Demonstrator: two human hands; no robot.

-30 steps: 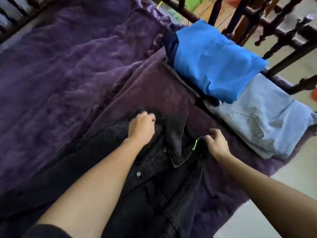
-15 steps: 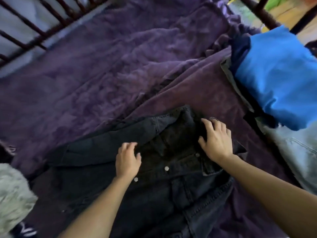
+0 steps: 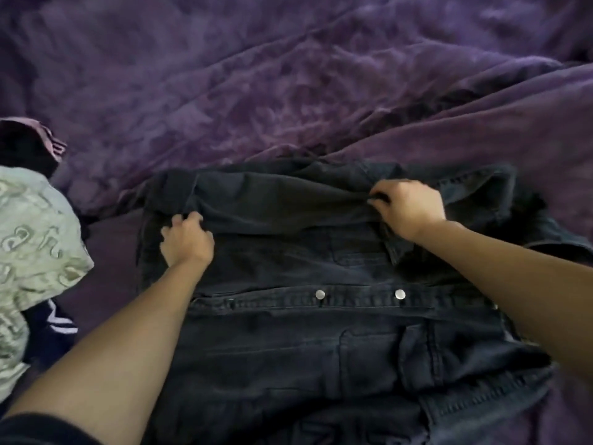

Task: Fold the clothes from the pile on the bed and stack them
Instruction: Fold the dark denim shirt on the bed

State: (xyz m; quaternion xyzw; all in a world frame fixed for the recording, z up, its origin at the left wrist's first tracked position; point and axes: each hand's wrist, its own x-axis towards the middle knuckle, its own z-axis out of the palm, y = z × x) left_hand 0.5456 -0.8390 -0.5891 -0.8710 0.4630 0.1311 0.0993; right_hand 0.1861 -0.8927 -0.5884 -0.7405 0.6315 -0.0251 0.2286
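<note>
A black denim jacket with metal snap buttons lies spread on the purple bed cover, filling the lower middle of the view. One sleeve is folded across its upper part. My left hand grips the fabric near the sleeve's left end with curled fingers. My right hand pinches a fold of the sleeve near the collar on the right. The jacket's lower part runs out of the frame at the bottom.
At the left edge sits the pile: a pale green patterned garment, a navy piece with white stripes under it, and a dark maroon-edged garment behind. Rumpled purple cover stretches beyond the jacket.
The view swung left, so the blue and light denim stack left the frame and the pile came in. A sleeve now lies folded across the jacket, and both hands moved apart onto it.
</note>
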